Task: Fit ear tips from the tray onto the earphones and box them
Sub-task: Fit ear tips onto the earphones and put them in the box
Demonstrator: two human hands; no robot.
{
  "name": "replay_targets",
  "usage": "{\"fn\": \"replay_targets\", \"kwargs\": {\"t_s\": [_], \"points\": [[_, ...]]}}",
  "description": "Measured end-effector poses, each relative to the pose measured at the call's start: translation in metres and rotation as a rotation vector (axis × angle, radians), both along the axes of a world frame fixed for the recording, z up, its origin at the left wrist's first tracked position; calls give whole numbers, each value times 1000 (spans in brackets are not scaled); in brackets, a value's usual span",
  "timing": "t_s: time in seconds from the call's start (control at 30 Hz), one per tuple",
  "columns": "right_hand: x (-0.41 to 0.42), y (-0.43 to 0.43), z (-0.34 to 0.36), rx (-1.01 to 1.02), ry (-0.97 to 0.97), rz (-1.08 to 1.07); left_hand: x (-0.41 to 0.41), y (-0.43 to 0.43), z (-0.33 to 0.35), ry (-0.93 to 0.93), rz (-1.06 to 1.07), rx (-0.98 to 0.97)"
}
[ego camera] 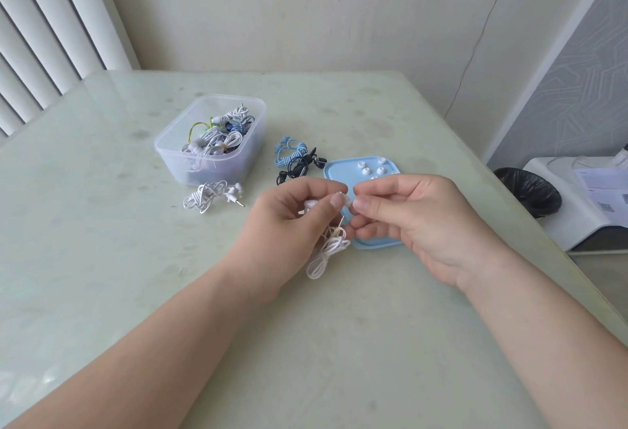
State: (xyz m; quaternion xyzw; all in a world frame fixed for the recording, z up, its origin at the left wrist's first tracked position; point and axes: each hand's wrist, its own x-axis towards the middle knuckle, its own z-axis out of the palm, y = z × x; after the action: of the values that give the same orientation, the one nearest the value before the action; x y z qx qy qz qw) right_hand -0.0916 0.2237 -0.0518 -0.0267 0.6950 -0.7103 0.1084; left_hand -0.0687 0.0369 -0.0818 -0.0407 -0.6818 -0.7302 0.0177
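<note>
Left hand [299, 211] pinches white earphones [328, 247], cord dangling clear; right hand [401, 214] grips ear tip [350, 202] against the bud, likely seating it, over blue tray [334, 170] at 3 o'clock of box [210, 141].

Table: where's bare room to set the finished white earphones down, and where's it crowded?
Free: the wide table patch left of the left hand, below the clear box; also the far strip behind the box. Crowded: between the box and the blue tray, where the blue and black earphones and a white coiled pair lie.
</note>
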Motion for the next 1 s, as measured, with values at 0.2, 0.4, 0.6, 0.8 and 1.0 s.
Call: {"fn": "replay_targets", "kwargs": {"t_s": [0.2, 0.4, 0.6, 0.8, 1.0], "points": [[-1, -2, -2, -39, -47, -13, -3, -2, 2, -80, -37, 182], [0, -5, -1, -122, -68, 3, -3, -3, 1, -66, -60, 180], [0, -5, 2, -163, -101, -14, -3, -3, -1, -43, -74, 151], [2, -6, 4, -182, -134, 6, -2, -3, -1, -28, -75, 175], [2, -5, 5, -219, -138, 12, -1, -2, 1, -25, -53, 136]]}}
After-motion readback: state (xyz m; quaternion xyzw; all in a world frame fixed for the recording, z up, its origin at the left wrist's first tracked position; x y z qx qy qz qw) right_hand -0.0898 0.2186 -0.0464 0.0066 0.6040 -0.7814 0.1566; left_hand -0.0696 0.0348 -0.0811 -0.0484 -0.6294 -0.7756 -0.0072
